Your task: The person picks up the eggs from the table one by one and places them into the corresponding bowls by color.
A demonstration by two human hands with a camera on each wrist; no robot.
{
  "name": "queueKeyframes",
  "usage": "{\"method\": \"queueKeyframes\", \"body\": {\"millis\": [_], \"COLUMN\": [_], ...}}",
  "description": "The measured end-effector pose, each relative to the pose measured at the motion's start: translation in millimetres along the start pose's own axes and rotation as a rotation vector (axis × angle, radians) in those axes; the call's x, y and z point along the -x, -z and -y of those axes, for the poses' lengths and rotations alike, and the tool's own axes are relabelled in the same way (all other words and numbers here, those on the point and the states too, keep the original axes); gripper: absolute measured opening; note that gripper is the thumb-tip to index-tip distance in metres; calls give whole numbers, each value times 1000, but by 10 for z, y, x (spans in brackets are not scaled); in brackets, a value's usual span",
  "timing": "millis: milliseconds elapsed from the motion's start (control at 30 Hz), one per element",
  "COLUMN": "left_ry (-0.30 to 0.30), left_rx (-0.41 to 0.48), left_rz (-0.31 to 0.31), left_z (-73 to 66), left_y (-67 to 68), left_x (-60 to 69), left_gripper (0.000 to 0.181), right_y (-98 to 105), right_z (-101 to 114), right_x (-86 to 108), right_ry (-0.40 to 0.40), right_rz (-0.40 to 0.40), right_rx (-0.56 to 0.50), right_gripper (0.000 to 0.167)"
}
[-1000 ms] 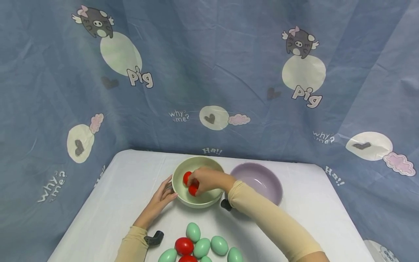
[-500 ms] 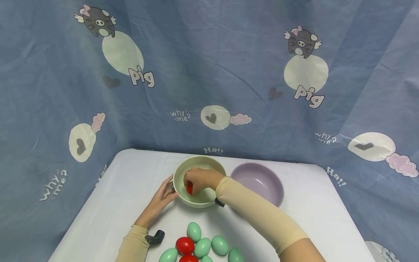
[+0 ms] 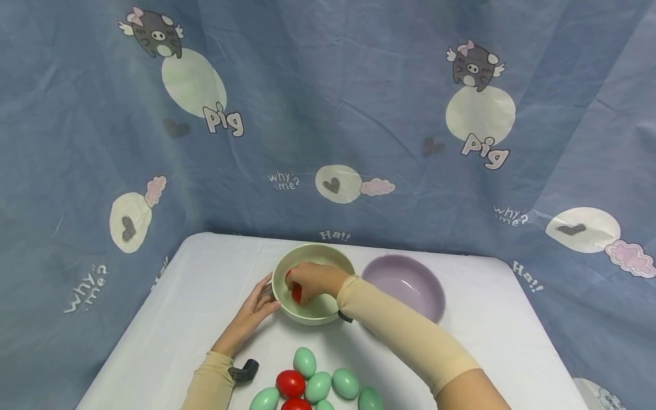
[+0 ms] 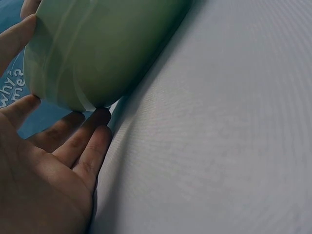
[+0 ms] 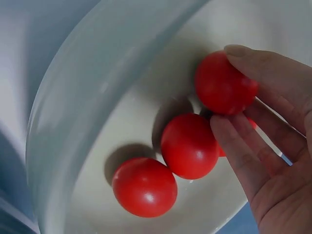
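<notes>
My right hand (image 3: pixel 318 279) reaches down into a pale green bowl (image 3: pixel 333 261). In the right wrist view its thumb and fingers pinch a red egg (image 5: pixel 224 83). Beside that egg, a second red egg (image 5: pixel 190 146) touches a third red egg (image 5: pixel 145 187) on the bowl's floor. A sliver of more red shows behind the fingers. My left hand (image 3: pixel 250 312) touches the bowl's left outer wall, with its thumb near the front and its fingers spread along the side. In the left wrist view the fingertips (image 4: pixel 100 116) rest against the wall, low down.
A purple bowl (image 3: pixel 410 285) stands right of the green one, partly behind my right sleeve (image 3: pixel 400 324). Nearer on the white table (image 3: pixel 169 341) lie several mint-green eggs (image 3: pixel 318 387) and two red eggs (image 3: pixel 290 384), some cut off by the frame edge. A printed curtain (image 3: pixel 287 136) hangs behind.
My right hand has shifted left inside the green bowl and now covers most of the red eggs there. The left hand keeps its place on the bowl's side.
</notes>
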State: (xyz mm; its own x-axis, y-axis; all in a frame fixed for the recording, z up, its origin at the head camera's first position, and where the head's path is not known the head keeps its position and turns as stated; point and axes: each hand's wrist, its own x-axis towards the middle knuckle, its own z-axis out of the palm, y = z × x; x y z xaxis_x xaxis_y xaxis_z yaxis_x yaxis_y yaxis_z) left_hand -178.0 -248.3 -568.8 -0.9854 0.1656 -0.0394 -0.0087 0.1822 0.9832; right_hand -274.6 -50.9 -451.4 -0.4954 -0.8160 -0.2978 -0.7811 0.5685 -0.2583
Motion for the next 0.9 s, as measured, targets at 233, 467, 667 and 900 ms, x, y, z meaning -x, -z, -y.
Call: {"method": "queueKeyframes", "body": {"millis": [233,467,667,900], "left_ry": [-10,-6,-13,-20], "left_rx": [0,18,7,-12], "left_rz": [2,8,18,-3], "left_z": [1,-14,-28,-18], "left_y": [17,7,-2,-8], "left_x": [16,7,7,11], "left_gripper": [75,75,74,75], "right_y": [24,78,25,-181], "right_z": [39,113,162,265], "right_x": [54,195,434,698], "right_ry": [51,112,174,277], "right_rz": [-30,-115,-239,-306], "right_rx": [-17,-70,-174,-175], "right_gripper": [30,35,38,44]}}
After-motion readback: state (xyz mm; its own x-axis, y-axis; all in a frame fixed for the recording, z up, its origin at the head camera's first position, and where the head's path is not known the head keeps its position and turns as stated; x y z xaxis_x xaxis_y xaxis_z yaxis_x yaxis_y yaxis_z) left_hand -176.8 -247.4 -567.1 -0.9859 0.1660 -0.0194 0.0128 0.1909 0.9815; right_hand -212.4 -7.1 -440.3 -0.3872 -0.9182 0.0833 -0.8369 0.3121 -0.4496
